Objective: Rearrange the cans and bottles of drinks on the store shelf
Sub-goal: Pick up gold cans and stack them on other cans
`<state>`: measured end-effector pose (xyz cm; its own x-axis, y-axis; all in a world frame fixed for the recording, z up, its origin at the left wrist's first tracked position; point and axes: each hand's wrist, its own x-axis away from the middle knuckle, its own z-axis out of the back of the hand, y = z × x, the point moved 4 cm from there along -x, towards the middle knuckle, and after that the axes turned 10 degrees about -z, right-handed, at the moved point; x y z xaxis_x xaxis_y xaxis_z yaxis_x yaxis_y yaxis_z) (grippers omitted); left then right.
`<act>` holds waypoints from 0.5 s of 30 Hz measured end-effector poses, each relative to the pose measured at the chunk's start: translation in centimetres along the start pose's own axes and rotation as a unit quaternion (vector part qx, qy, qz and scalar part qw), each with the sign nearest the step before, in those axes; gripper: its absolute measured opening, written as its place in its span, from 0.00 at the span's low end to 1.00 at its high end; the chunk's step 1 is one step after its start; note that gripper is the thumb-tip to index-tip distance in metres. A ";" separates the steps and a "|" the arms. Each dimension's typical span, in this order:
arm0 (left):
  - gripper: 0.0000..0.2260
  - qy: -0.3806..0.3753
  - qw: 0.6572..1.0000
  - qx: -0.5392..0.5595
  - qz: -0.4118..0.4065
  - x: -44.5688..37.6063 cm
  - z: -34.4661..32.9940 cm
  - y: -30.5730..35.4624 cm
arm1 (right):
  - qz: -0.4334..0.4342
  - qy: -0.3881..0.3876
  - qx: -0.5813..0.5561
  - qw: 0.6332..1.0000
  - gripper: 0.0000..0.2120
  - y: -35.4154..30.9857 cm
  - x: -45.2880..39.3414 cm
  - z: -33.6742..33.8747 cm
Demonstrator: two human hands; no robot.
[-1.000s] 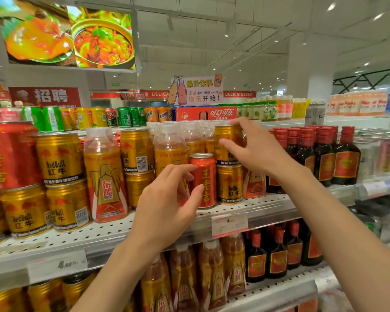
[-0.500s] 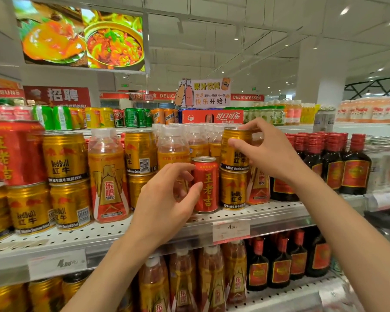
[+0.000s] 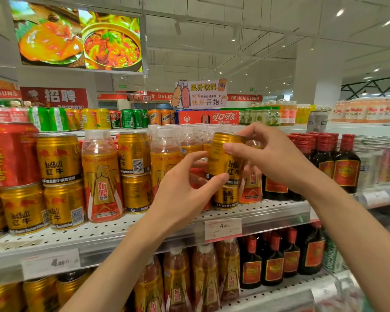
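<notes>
My right hand (image 3: 273,158) grips a gold Red Bull can (image 3: 223,158) by its upper part and holds it tilted, lifted off the gold can (image 3: 225,197) that stands beneath it on the shelf (image 3: 268,210). My left hand (image 3: 180,194) curls round a red can (image 3: 197,175) just left of that stack; the hand hides most of the can. My left thumb reaches up to the lifted can's lower rim.
Stacked gold cans (image 3: 59,158) and orange-label bottles (image 3: 101,176) fill the shelf to the left. Dark bottles with red caps (image 3: 345,170) stand to the right. A price tag (image 3: 223,228) hangs on the shelf edge, with more bottles (image 3: 273,262) on the shelf below.
My right hand has lifted the top gold can off its stack and tilted it leftward. My left hand has wrapped further round the red can and now covers most of it.
</notes>
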<state>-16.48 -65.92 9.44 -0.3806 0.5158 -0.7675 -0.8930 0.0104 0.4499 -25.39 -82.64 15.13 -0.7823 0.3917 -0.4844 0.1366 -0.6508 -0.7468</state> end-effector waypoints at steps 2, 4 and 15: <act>0.29 -0.007 0.999 0.023 0.023 -0.2 -0.3 -0.1 | -0.003 -0.019 -0.014 1.000 0.15 0.0 0.3 -0.4; 0.31 -0.007 0.998 0.052 0.045 -0.1 -0.3 -0.4 | -0.003 -0.030 -0.025 0.999 0.15 0.1 0.5 -0.4; 0.13 -0.003 0.992 0.110 0.064 0.6 0.1 0.5 | -0.016 -0.090 -0.050 0.995 0.15 -0.4 0.9 -1.4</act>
<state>-17.15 -65.52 9.25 -0.4852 0.5300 -0.6955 -0.7637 0.1305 0.6322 -25.32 -81.16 14.35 -0.8820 0.2825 -0.3772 0.1625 -0.5689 -0.8062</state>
